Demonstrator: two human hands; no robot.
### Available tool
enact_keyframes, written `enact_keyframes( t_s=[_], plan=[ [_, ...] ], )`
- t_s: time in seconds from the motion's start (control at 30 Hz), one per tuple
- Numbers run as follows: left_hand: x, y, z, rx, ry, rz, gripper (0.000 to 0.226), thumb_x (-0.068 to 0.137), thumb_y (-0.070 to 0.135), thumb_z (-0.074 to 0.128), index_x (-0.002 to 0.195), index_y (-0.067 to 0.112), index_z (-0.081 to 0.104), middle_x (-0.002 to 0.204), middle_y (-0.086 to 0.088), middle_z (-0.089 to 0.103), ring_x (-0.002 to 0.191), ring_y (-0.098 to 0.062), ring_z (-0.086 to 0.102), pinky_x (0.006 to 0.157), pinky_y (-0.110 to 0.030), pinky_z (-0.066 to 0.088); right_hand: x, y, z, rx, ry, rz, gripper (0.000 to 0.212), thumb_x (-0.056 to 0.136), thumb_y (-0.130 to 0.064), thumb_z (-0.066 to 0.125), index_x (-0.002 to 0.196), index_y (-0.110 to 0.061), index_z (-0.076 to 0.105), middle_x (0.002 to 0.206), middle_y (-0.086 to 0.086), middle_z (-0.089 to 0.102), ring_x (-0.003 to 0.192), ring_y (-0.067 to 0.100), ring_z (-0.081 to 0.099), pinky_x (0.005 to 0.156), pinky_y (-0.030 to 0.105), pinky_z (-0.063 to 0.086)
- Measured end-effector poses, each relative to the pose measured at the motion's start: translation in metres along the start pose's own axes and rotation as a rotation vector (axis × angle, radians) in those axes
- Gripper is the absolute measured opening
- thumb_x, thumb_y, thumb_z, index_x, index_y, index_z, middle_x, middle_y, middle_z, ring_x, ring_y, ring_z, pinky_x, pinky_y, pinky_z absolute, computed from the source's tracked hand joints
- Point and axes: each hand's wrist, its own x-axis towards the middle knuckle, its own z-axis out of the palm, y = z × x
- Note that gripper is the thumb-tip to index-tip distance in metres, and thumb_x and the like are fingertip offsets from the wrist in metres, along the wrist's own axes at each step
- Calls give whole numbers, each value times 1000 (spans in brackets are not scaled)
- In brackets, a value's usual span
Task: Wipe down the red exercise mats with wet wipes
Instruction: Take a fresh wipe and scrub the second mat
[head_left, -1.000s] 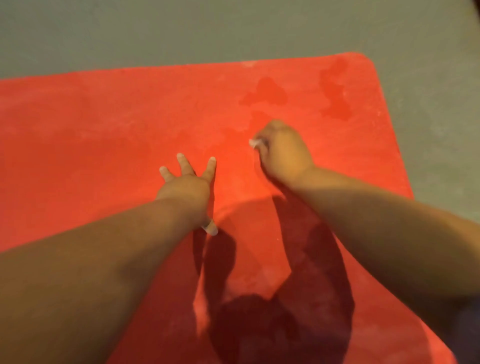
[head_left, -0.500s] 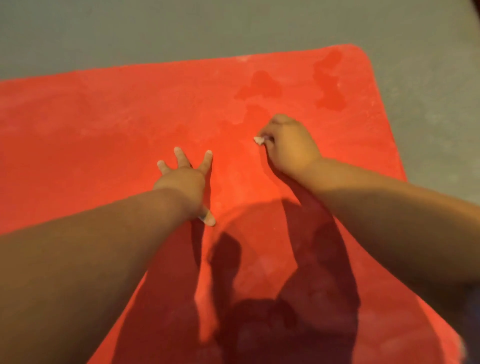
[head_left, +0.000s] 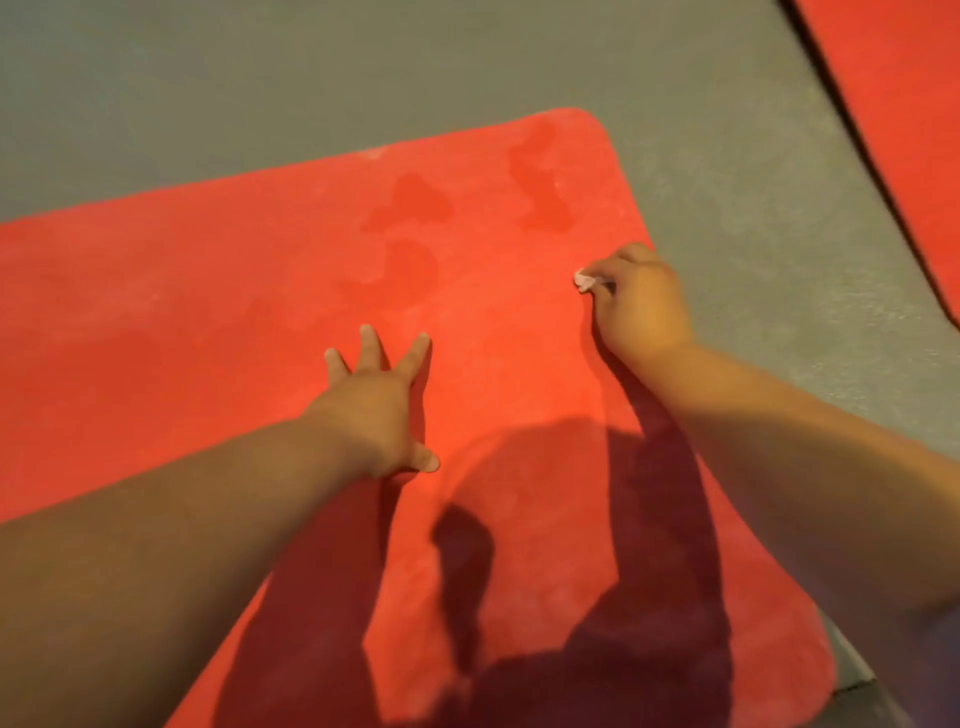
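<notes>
A red exercise mat (head_left: 218, 312) lies across the grey floor and fills most of the view. Darker wet patches (head_left: 410, 208) mark its far right part. My left hand (head_left: 376, 400) presses flat on the mat with fingers spread. My right hand (head_left: 641, 306) sits near the mat's right edge and grips a small crumpled white wet wipe (head_left: 584, 280) against the surface; only a corner of the wipe shows past the fingers.
Grey floor (head_left: 363, 73) surrounds the mat at the back and right. A second red mat (head_left: 904, 104) lies at the top right corner, apart from the first. Shadows of my arms and body fall on the near part of the mat.
My right hand has slid the wipe to the right, from the mat's middle toward its right edge. The left hand stays planted. The view has shifted, revealing the second mat.
</notes>
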Motion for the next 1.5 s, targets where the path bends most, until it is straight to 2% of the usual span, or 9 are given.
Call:
enact_keyframes(
  t_s=[0.1,0.27,0.43,0.63,0.83,1.07,1.37,1.43,1.5],
  plan=[
    [10,20,-3,21,-21,-30,134,61,47,85,146,41,-19,152,-22,-28,133,-64,-7,108,-66,22,-4,-20,13,-54,-36,50,21,85,-5,53,97,-3,71,100,20,61,97,35,56,87,40,38],
    [15,16,-3,9,-50,-54,138,58,45,87,142,48,-22,150,-14,-35,134,-61,-10,102,-69,29,-75,-9,-5,72,-235,-369,28,68,7,61,91,-5,71,90,14,64,87,33,60,81,36,44],
    [20,20,-7,30,-66,-80,142,57,46,88,138,51,-29,147,-15,-40,132,-65,-9,105,-63,25,-14,32,-20,114,13,-49,23,78,6,56,88,-3,75,90,15,68,89,33,63,84,35,47],
    [21,19,-9,26,-65,-98,142,56,41,89,135,56,-28,146,-9,-43,133,-62,-10,104,-62,29,31,27,-5,109,91,177,32,81,5,47,100,-4,71,108,16,60,104,33,56,93,35,42],
    [21,18,-12,32,-64,-90,142,56,41,89,134,58,-28,146,-7,-43,133,-64,-10,104,-62,29,-30,0,6,115,-28,-135,17,85,-4,61,96,-5,73,91,20,62,88,35,57,81,36,41],
    [24,15,-14,84,-17,-33,132,61,45,85,141,51,-20,151,-19,-32,131,-66,-1,110,-64,11,33,5,14,53,132,252,27,92,-10,47,109,-3,66,113,20,55,102,36,54,94,33,36],
    [25,-43,-36,223,96,91,119,66,32,84,152,35,2,160,8,-5,143,-31,25,108,-39,33,-31,-101,37,79,-402,-424,21,91,-14,54,101,-8,72,100,15,61,97,32,57,87,37,42],
    [33,-63,-46,246,159,36,119,63,37,85,153,30,6,160,-2,6,141,-34,25,110,-44,34,-9,-83,30,37,-350,-338,21,89,-13,58,103,-10,73,100,16,63,99,31,58,87,34,41],
    [41,-87,-60,323,127,21,122,63,45,84,153,28,3,157,-11,13,139,-41,24,110,-48,31,22,-51,14,-55,-163,-8,25,86,-7,56,106,-8,72,107,19,65,103,33,59,91,32,39]
  ],
)
